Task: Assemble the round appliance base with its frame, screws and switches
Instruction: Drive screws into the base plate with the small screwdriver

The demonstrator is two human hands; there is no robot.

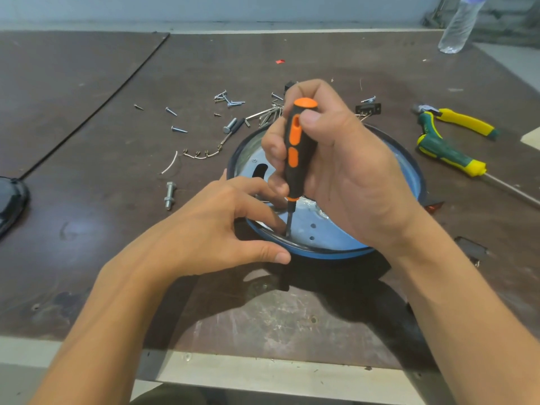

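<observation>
From the head camera, the round base (pixel 410 168) sits on the bench (pixel 87 141), right in front of the person. It is blue on the outside, with shiny metal inside and a few small holes.

The right grip (pixel 336 159) is closed around a black and orange screwdriver (pixel 296 150). The screwdriver stands almost straight up. Its tip is down inside the base, close to the near rim. I cannot see the screw under it.

The left grip (pixel 222 226) holds the near rim of the base, with the thumb outside and the fingers inside, beside the tip.

The base looks stiff and hard, and I think it is light enough to slide or spin when pushed. The smooth metal may be slippery, so the rim is a good place to hold it. The thin edge could be a bit sharp.

Loose screws (pixel 230 102) lie on the bench behind the base. They are tiny and would roll away easily. A bolt (pixel 170 194) lies to the left. Yellow and green pliers (pixel 464 122) lie to the right.
</observation>
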